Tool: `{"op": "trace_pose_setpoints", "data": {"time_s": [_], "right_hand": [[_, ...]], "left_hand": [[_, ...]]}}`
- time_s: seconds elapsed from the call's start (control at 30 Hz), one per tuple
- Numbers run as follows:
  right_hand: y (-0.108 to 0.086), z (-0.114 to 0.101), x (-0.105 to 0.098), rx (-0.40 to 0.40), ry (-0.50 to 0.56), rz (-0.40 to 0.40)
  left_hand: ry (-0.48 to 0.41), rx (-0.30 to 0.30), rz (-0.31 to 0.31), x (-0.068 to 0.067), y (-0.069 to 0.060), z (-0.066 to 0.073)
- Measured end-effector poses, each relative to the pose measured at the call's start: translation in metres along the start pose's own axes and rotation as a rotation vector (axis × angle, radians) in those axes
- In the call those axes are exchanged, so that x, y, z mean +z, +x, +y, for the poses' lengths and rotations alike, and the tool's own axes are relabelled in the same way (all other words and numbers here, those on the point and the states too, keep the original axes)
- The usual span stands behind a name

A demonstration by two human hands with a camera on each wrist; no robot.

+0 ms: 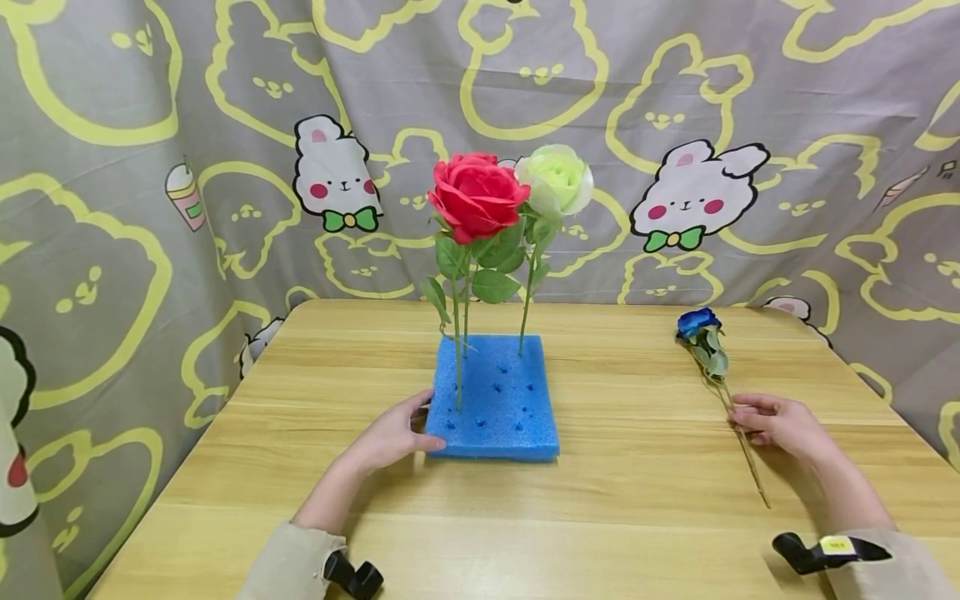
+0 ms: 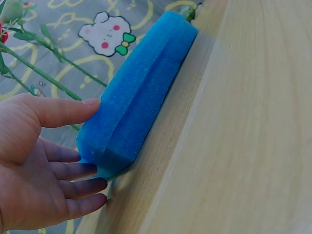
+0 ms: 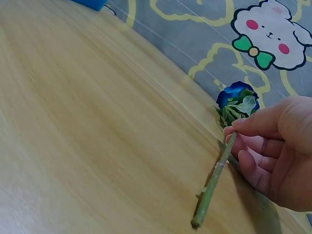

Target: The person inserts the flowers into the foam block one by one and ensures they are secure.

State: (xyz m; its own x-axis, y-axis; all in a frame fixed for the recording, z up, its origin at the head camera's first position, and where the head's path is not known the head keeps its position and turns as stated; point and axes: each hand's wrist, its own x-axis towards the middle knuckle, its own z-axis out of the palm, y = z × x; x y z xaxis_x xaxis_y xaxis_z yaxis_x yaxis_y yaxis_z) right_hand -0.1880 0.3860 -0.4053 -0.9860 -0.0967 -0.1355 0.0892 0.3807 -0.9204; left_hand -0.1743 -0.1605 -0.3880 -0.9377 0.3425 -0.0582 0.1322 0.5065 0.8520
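My right hand (image 1: 780, 427) pinches the stem of a blue artificial rose (image 1: 698, 323) between thumb and fingers. In the right wrist view, the rose's green stem (image 3: 214, 180) slants down from the fingertips. A blue foam block (image 1: 495, 417) with several small holes lies on the table. Against its front left corner rests my left hand (image 1: 390, 433), thumb at the front and fingers along the left side, fairly straight. A red rose (image 1: 480, 198) and a pale green-white rose (image 1: 557, 180) stand upright in the block. Another stem shows beneath the red rose; its bloom is hidden.
The wooden table (image 1: 637, 500) extends around the block and both hands. Behind it hangs a grey curtain (image 1: 420, 92) with yellow outlines and rabbit figures. Black straps sit on both sleeves.
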Motion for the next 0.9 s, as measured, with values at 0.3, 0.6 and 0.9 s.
{"op": "trace_pose_setpoints", "data": {"time_s": [0.3, 0.6, 0.9], "right_hand": [[0.0, -0.004, 0.004, 0.042, -0.126, 0.0], [-0.001, -0.009, 0.008, 0.061, -0.142, -0.051], [0.001, -0.012, 0.013, 0.031, 0.005, -0.088]], "left_hand": [[0.018, 0.0, 0.001, 0.0, 0.001, -0.001], [0.02, 0.001, -0.003, -0.001, 0.001, -0.001], [0.024, 0.004, -0.006, 0.0, 0.001, -0.002]]}}
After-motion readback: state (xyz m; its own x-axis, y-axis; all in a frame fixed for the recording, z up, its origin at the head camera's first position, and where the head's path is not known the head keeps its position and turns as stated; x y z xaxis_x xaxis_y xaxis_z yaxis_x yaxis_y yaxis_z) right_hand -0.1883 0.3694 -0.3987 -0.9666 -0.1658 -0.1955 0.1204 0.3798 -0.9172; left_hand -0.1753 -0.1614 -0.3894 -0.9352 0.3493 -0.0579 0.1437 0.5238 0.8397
